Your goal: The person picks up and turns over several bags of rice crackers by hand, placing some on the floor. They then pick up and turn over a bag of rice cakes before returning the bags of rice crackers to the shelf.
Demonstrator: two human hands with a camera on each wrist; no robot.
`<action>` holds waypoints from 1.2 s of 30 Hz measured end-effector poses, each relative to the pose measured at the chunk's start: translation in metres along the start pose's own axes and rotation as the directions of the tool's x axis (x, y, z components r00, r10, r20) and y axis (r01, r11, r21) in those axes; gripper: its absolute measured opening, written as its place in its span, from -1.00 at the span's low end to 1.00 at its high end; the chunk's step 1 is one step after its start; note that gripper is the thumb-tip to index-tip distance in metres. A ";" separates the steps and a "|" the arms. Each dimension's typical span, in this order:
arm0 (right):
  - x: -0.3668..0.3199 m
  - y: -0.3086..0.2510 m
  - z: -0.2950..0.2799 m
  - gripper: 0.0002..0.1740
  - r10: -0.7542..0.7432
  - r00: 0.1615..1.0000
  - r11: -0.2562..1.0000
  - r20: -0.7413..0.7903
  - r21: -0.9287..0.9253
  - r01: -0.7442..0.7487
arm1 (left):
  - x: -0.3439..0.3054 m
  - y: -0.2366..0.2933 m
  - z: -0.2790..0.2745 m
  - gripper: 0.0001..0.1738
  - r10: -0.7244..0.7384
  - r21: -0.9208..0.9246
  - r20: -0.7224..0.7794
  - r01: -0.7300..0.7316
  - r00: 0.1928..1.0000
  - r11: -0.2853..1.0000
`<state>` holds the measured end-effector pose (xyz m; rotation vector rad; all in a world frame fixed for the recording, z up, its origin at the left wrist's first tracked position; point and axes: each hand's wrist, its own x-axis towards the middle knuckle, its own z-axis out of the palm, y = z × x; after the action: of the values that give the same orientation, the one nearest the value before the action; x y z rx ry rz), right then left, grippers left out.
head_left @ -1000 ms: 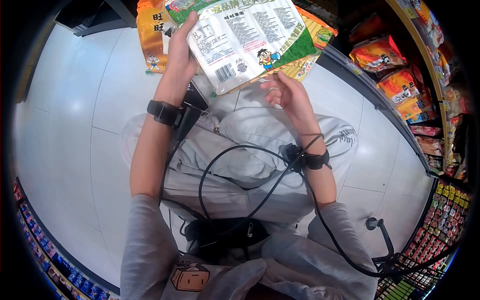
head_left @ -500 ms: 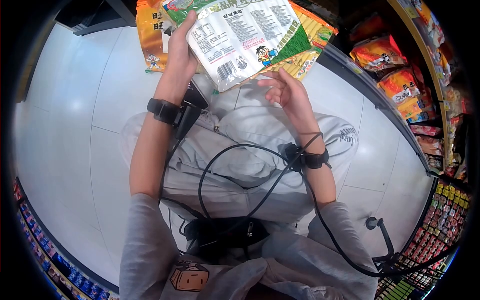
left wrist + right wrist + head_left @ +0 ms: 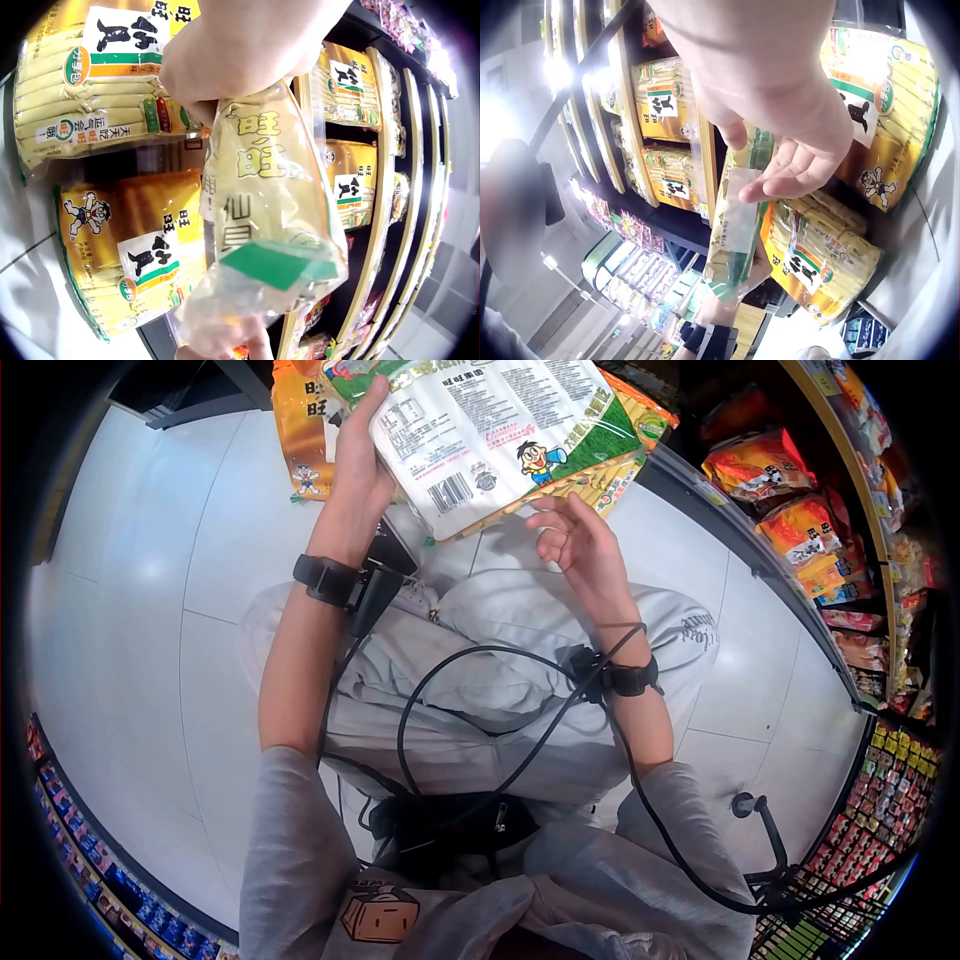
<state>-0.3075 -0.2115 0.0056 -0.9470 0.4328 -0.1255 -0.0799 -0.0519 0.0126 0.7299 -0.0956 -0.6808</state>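
Note:
In the head view, my left hand (image 3: pixel 356 465) grips the left edge of a snack bag (image 3: pixel 470 435), thumb on its white printed back. Green and yellow show along the bag's sides, with a barcode near the lower corner. My right hand (image 3: pixel 588 545) is at the bag's lower right edge, fingers loosely bent and not wrapped round it. The right wrist view has the right hand's fingers (image 3: pixel 791 176) overlapping the narrow side of the bag (image 3: pixel 739 214). Seen from the left wrist, the bag (image 3: pixel 266 165) hangs below the left hand (image 3: pixel 255 45).
An orange snack bag (image 3: pixel 300 430) is behind the held one at upper left. Shelves (image 3: pixel 720 510) of orange bags (image 3: pixel 765 465) run along the right. A black cable (image 3: pixel 490 653) loops over the lap between the wrists, above pale trousers (image 3: pixel 500 620) and the tiled floor (image 3: pixel 215 570).
The held bag has shifted slightly upward and changed its tilt a little. My right hand has drifted slightly right along its lower edge. The left hand keeps its grip.

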 end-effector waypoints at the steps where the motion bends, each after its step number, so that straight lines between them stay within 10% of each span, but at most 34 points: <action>1: 0.000 0.000 0.000 -0.55 -0.019 0.999 1.000 0.026 0.015 0.019 | 0.001 0.000 -0.002 -0.52 -0.001 0.000 -0.001 0.001 1.000 1.000; 27: -0.013 -0.003 0.005 -0.59 -0.202 0.951 0.978 0.234 0.102 0.183 | 0.002 0.000 -0.006 -0.48 -0.068 -0.173 0.110 0.086 0.992 0.981; 36: -0.018 -0.008 0.017 -0.55 -0.130 0.930 0.990 0.343 -0.004 0.140 | -0.042 0.004 0.036 -0.04 -0.051 0.185 0.092 0.034 0.994 0.982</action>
<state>-0.3166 -0.1984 0.0262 -1.0037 0.0473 -0.0771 -0.1220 -0.0453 0.0482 0.8777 -0.2339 -0.7549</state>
